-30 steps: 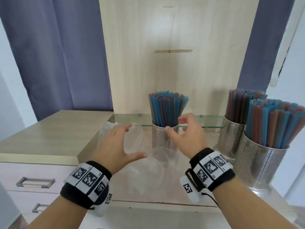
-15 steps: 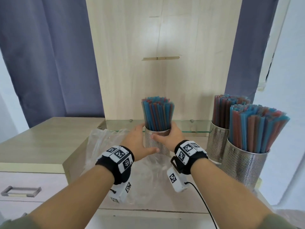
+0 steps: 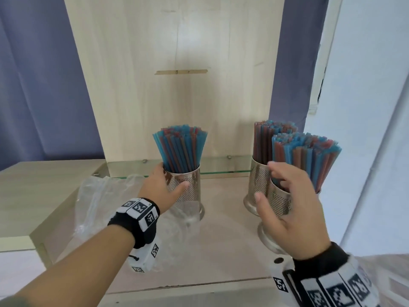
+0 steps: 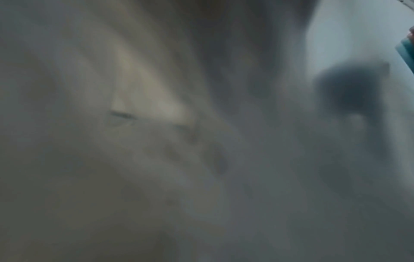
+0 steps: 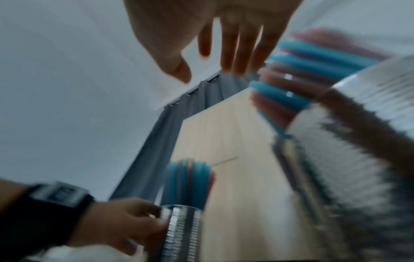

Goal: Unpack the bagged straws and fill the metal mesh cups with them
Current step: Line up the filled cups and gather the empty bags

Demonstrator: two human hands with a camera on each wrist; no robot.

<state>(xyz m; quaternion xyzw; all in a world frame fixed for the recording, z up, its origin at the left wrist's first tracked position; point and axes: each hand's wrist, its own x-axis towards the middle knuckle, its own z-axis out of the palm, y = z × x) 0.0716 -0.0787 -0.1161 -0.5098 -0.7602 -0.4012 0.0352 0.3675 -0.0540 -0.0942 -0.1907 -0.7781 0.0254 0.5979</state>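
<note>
Three metal mesh cups full of blue and red straws stand on the pale counter. My left hand (image 3: 164, 187) grips the middle cup (image 3: 187, 191) around its upper wall, thumb in front; the right wrist view shows the same hold, left hand (image 5: 125, 225) on that cup (image 5: 181, 234). My right hand (image 3: 285, 200) hovers with fingers spread in front of the near right cup (image 3: 281, 203), apart from it as far as I can tell. A third cup (image 3: 257, 185) stands just behind. Empty clear plastic bags (image 3: 104, 202) lie crumpled at the left. The left wrist view is a grey blur.
A raised wooden cabinet top (image 3: 44, 185) borders the counter on the left. A glass shelf strip (image 3: 223, 167) and a tall wooden panel (image 3: 177, 74) stand behind the cups. A white wall (image 3: 365, 107) is close on the right. Bare counter (image 3: 225, 240) lies between the cups.
My right hand let go of the middle cup and moved right to the near right cup. My left hand keeps its hold on the middle cup. The view shifted left and closer.
</note>
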